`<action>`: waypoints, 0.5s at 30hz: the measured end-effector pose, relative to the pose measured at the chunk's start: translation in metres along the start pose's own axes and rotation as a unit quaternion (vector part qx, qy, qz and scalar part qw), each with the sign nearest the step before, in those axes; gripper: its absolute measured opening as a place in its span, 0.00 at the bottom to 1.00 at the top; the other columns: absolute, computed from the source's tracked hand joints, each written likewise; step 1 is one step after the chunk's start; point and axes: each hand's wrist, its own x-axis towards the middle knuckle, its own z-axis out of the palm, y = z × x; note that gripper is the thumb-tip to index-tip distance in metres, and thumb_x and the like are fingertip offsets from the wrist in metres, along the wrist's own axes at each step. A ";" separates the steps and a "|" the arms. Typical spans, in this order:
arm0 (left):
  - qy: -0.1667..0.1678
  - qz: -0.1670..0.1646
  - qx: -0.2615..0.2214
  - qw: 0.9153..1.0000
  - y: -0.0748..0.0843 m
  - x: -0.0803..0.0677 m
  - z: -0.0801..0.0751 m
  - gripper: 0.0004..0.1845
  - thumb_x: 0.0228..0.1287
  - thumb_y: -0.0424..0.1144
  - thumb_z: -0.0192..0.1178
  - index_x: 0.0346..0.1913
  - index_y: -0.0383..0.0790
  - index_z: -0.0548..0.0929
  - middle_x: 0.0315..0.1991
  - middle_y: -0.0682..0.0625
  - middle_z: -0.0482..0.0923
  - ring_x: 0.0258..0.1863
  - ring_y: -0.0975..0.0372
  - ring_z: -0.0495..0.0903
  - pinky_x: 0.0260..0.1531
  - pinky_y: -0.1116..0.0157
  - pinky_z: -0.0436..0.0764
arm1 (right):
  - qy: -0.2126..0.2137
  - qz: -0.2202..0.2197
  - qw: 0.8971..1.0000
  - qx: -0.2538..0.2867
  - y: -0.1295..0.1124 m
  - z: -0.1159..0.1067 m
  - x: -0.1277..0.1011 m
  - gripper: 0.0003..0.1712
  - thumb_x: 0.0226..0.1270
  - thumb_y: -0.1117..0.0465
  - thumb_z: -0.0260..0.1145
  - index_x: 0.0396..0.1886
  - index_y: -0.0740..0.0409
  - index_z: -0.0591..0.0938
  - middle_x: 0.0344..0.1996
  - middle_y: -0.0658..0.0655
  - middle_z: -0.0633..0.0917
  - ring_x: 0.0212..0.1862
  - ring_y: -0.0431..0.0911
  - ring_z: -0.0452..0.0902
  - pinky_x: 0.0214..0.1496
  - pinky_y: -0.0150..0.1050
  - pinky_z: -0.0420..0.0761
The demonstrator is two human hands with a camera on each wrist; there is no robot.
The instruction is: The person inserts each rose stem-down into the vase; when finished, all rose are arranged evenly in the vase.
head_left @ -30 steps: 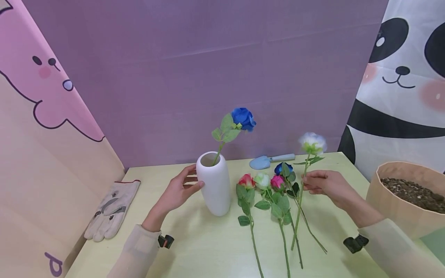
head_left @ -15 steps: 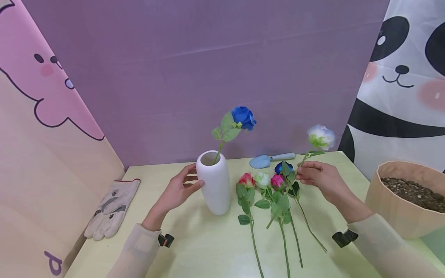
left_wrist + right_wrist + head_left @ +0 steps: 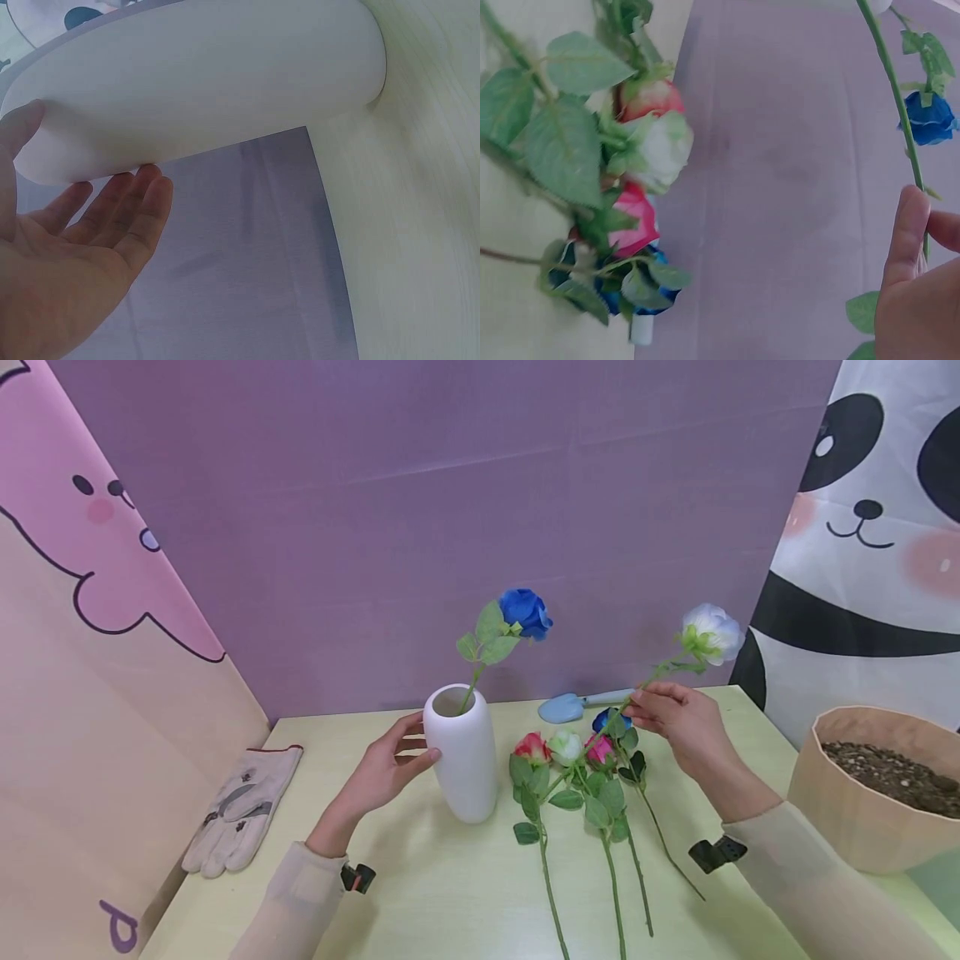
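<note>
White flower (image 3: 714,633) raised higher, stem (image 3: 889,75) pinched in right hand (image 3: 681,727), left hand (image 3: 392,767) gripping vase (image 3: 468,768)

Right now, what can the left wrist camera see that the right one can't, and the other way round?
Only the left wrist camera sees the left hand, gripping the white vase.

Only the right wrist camera sees the right hand, pinching a green stem, and a red flower, a whitish flower, a pink flower and blue flowers.

Both see the purple cloth and pale table. A white bit atop the right wrist picture is probably the vase.
</note>
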 end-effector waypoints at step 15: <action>-0.001 -0.006 -0.001 1.000 0.007 -0.002 0.000 0.35 0.69 0.47 0.64 0.75 0.48 0.63 0.67 0.42 0.72 0.63 0.45 0.78 0.61 0.49 0.80 | 0.047 -0.027 0.993 0.102 -0.020 0.022 0.008 0.16 0.67 0.61 0.69 0.48 0.64 0.75 0.34 0.47 0.89 0.35 0.38 0.88 0.44 0.28 0.87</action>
